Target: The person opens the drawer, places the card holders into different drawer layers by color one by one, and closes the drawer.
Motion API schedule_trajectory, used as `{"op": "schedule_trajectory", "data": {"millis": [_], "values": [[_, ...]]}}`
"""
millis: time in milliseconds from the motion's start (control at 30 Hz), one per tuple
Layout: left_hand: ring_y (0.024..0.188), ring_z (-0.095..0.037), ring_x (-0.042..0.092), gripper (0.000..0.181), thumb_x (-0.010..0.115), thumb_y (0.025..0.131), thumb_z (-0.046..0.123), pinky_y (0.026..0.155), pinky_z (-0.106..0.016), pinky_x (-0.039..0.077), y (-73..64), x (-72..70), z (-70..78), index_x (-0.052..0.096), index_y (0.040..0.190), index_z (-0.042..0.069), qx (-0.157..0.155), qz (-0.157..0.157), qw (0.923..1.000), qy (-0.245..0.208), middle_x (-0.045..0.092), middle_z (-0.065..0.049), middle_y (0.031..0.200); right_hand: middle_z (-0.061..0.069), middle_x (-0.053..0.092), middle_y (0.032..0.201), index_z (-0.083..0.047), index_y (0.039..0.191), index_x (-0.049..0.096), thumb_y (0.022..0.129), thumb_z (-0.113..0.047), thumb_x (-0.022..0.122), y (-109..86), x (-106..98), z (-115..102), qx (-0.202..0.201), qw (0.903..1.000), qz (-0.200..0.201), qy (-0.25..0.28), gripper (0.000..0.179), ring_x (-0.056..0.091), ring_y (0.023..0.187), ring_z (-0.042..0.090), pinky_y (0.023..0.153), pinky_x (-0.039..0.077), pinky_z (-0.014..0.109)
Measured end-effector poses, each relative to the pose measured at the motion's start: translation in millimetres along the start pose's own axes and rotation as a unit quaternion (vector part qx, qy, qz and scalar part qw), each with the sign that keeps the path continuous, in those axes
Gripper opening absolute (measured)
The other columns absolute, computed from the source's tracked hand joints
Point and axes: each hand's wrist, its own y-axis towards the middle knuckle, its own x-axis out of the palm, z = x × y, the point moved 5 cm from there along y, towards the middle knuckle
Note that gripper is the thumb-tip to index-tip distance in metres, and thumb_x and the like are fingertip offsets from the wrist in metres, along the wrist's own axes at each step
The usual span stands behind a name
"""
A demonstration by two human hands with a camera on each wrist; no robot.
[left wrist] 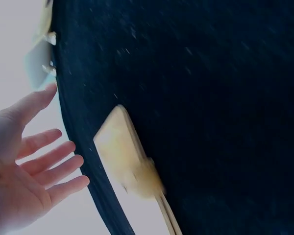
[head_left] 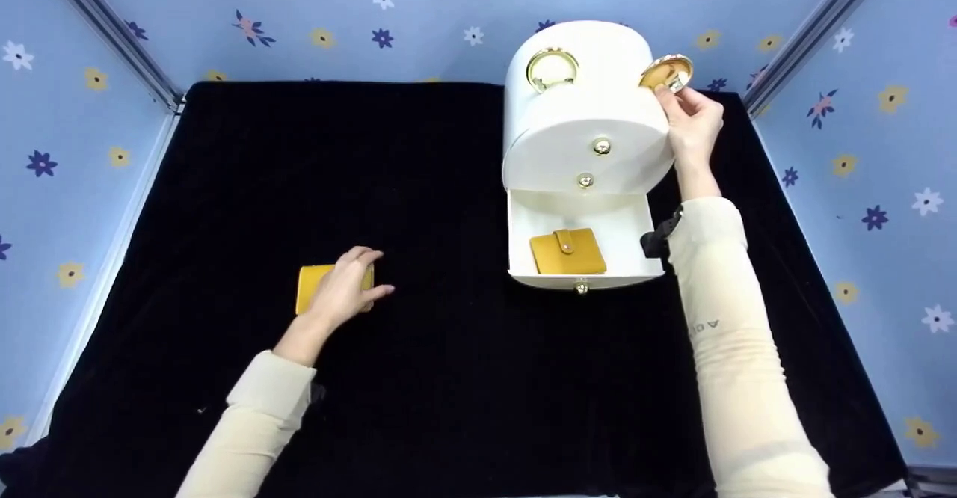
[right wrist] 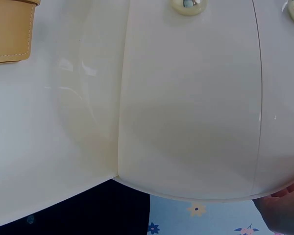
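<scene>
My left hand point(head_left: 345, 285) is above a yellow wallet point(head_left: 311, 281) on the black cloth, covering part of it. In the left wrist view its fingers are spread and hold nothing, with the wallet point(left wrist: 118, 147) beside them. My right hand point(head_left: 695, 125) is at the upper right side of a white rounded drawer cabinet point(head_left: 587, 105). Thumb and fingers pinch the lower edge of a shiny gold round piece point(head_left: 662, 73). A second mustard wallet point(head_left: 579, 255), with a snap strap, lies in the pulled-out bottom drawer point(head_left: 628, 221).
A gold ring-shaped piece point(head_left: 553, 51) is on the cabinet's top left. Small gold knobs point(head_left: 602, 146) mark the drawer fronts. Black cloth point(head_left: 441, 378) covers the table, and flowered blue panels point(head_left: 441, 4) enclose its back and sides.
</scene>
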Motion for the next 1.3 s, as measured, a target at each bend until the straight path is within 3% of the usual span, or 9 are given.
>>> {"op": "schedule_trajectory", "data": {"millis": [200,367,600,800,1300], "values": [[0.109,-0.036,0.044,0.066,0.076,0.069,0.025,0.091,-0.045,0.037,-5.6,-4.1,-19.2,0.048,0.118,-0.009,0.026,-0.003,0.9996,0.012,0.046,-0.022,0.119,-0.003,0.066,0.074,-0.007,0.096,0.07,0.072,-0.026,0.073,0.2,-0.4,0.1,0.0,1.0,-0.001,0.009,0.03,0.06,0.065,0.009,0.062,0.046,0.018],[0.112,-0.039,0.041,0.073,0.079,0.063,0.026,0.096,-0.052,0.028,-9.4,-2.5,-34.6,0.047,0.119,-0.009,0.04,-0.011,0.9989,0.019,0.045,-0.022,0.122,-0.004,0.065,0.071,-0.007,0.094,0.07,0.072,-0.025,0.073,0.1,-0.5,-0.1,-0.006,0.9998,0.0,0.017,0.029,0.059,0.063,0.008,0.061,0.046,0.019],[0.117,-0.039,0.034,0.086,0.081,0.059,0.031,0.095,-0.062,0.019,-11.3,0.1,-50.1,0.042,0.127,-0.003,0.033,-0.039,0.9982,0.031,0.04,-0.022,0.127,-0.003,0.066,0.074,-0.009,0.094,0.071,0.072,-0.027,0.073,1.6,-1.1,1.9,-0.003,1.0,0.001,0.005,0.028,0.06,0.065,0.008,0.063,0.046,0.019],[0.117,-0.04,0.032,0.091,0.081,0.058,0.034,0.094,-0.064,0.015,-11.1,3.1,-55.7,0.038,0.131,0.0,0.025,-0.064,0.9971,0.032,0.039,-0.023,0.127,-0.002,0.067,0.076,-0.01,0.094,0.071,0.072,-0.028,0.073,2.0,-1.1,1.8,-0.003,1.0,0.002,-0.006,0.029,0.061,0.066,0.008,0.064,0.047,0.019],[0.111,-0.038,0.038,0.083,0.081,0.06,0.031,0.094,-0.063,0.017,-11.6,1.6,-55.7,0.044,0.128,0.002,0.03,-0.041,0.9983,0.028,0.045,-0.02,0.12,-0.002,0.067,0.077,-0.008,0.097,0.07,0.073,-0.027,0.072,2.0,-0.4,1.3,-0.005,1.0,0.002,-0.004,0.031,0.06,0.065,0.008,0.063,0.046,0.018]]}}
